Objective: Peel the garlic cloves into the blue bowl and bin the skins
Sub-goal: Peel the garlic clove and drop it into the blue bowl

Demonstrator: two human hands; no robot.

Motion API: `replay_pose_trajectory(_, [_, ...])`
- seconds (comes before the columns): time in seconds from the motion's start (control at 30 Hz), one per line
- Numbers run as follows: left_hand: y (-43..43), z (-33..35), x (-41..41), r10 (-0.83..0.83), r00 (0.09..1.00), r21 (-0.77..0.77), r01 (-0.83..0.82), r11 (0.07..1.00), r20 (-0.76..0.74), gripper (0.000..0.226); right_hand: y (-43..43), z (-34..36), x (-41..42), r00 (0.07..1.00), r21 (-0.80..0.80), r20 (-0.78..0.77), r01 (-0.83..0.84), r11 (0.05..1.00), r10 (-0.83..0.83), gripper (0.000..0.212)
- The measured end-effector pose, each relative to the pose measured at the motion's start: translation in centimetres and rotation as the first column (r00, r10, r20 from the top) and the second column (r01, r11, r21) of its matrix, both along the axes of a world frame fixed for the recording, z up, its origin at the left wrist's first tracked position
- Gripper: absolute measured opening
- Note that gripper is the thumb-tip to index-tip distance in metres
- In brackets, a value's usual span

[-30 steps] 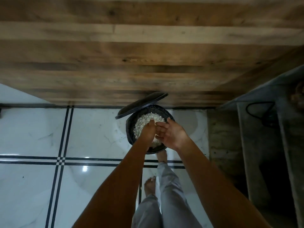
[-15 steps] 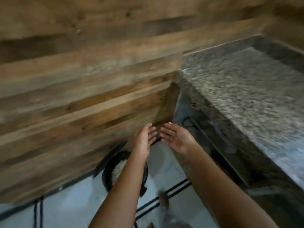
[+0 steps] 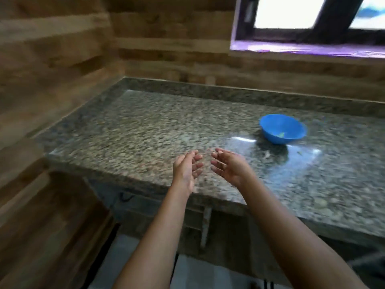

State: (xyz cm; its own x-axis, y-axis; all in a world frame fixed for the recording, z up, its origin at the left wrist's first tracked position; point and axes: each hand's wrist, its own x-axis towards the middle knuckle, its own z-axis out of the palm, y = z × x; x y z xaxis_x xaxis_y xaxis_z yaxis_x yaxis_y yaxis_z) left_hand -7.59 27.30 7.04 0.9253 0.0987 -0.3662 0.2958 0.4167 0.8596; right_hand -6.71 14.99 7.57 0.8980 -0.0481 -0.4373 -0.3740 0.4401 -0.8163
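The blue bowl (image 3: 283, 128) stands on the granite counter (image 3: 145, 132), to the right of my hands, with a few pale bits at its bottom. My left hand (image 3: 186, 170) and my right hand (image 3: 229, 166) hover side by side above the counter's front edge, palms turned toward each other, fingers relaxed and holding nothing. A couple of small scraps (image 3: 299, 152) lie on the counter near the bowl. The bin is out of view.
Wood-panelled walls (image 3: 52, 69) close the counter in on the left and behind. A window (image 3: 308, 19) sits above the back right. Under the counter are dark shelves (image 3: 198, 226), and pale floor (image 3: 129, 257) shows between my arms.
My view has swung up from the open bin of skins on the floor to the counter. Both hands rose from the bin's mouth and now hang empty over the counter edge.
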Motion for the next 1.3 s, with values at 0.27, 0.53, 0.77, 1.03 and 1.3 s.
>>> replay_pose_trajectory(0.27, [-19.4,-1.2,5.4,-0.232,0.972,0.009,0.232,0.973,-0.025,0.016,-18.5,-1.9,3.7,0.984,-0.168,0.005,0.177,0.970,-0.178,0.019])
replay_pose_trajectory(0.53, [-27.4,-4.1,9.4,-0.211,0.977,0.339,0.207,0.918,-0.025,0.017,-28.6,-6.2,6.6,0.959,-0.553,-0.066,0.194,0.810,-0.275,0.018])
replay_pose_trajectory(0.77, [-28.1,-5.4,11.6,-0.161,0.987,0.637,0.140,0.758,-0.025,0.014,-30.3,-7.1,8.3,0.970,-0.811,-0.087,0.062,0.581,-0.225,0.006])
replay_pose_trajectory(1.03, [-27.7,-5.8,12.4,-0.233,0.972,0.640,0.195,0.743,-0.026,0.006,-30.0,-7.4,9.6,0.970,-0.864,-0.091,0.034,0.502,-0.224,0.014])
replay_pose_trajectory(1.3, [-26.1,-6.9,12.7,-0.199,0.980,0.534,0.161,0.830,0.013,0.017,-27.8,-2.9,10.2,0.930,-0.798,0.243,0.352,0.489,-0.275,0.005])
